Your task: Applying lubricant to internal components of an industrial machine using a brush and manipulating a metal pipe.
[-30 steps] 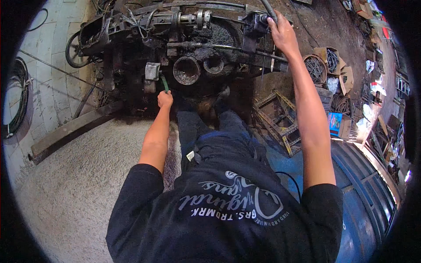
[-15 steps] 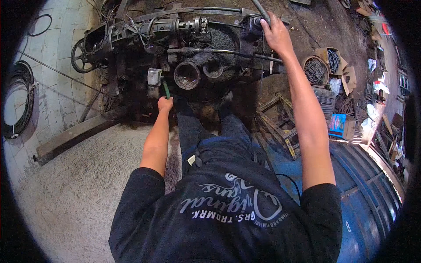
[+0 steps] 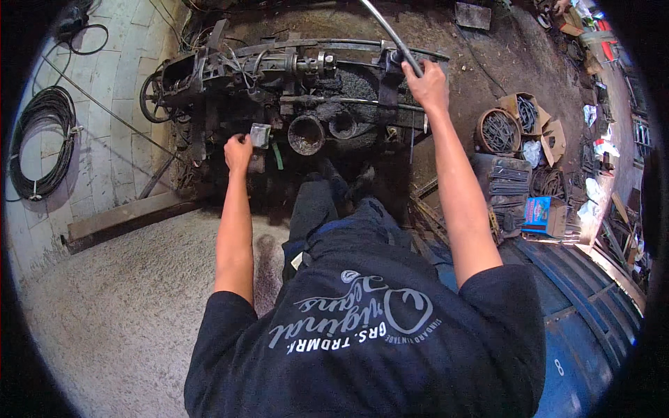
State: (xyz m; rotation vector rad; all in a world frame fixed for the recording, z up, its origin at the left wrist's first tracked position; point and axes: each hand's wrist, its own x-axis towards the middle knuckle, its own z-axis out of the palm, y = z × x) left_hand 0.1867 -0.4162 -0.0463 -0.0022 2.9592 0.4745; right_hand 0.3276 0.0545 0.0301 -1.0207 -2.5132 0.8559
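Note:
My right hand [image 3: 428,88] is closed around the near end of a long metal bar [image 3: 387,31] that runs up past the top of the view. Below it is the right end of a dark, greasy machine [image 3: 293,64] with shafts and rails. Beside a small pale box [image 3: 260,135] on the machine's near side is my left hand [image 3: 238,150]. Its fingers are curled, and whatever they may hold is hidden. A green strip [image 3: 278,156] hangs just right of that box. Two round metal cups [image 3: 306,135] sit further right, one larger, with dark metal shavings [image 3: 357,85] behind them.
A spoked handwheel [image 3: 148,97] is at the machine's left end. Coiled black cable [image 3: 43,143] hangs at the left by pale tiles. At right stand a round basket of metal pieces [image 3: 499,131], cardboard boxes [image 3: 550,143], a blue box [image 3: 536,210] and blue metal panels [image 3: 564,292].
My left hand has left the green strip and moved up and left to the pale box's side. My right hand, with the bar, now sits lower in view.

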